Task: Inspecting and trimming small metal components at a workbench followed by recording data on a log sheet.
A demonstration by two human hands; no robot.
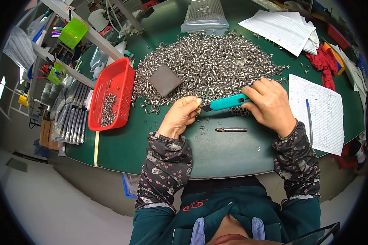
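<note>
In my right hand [270, 104] is a teal utility knife [228, 102], its dark blade out and angled toward my left hand. The fingers of my left hand [180, 115] are pinched together close by the blade tip; what sits between them is too small and hidden to name. Just beyond both hands spreads a big heap of small shiny metal rings [216, 57]. A grey square block [165, 80] rests on the heap's left side. Nearer me, a metal drill bit [231, 129] lies on the green table [233, 151], with a few loose rings scattered around.
A red plastic basket [131, 83] holding some rings stands at the left. At right lie a printed sheet [329, 118] with a blue pen [309, 118], more papers [274, 30] and a red cloth [325, 65]. Clear plastic bags [204, 18] sit behind the heap.
</note>
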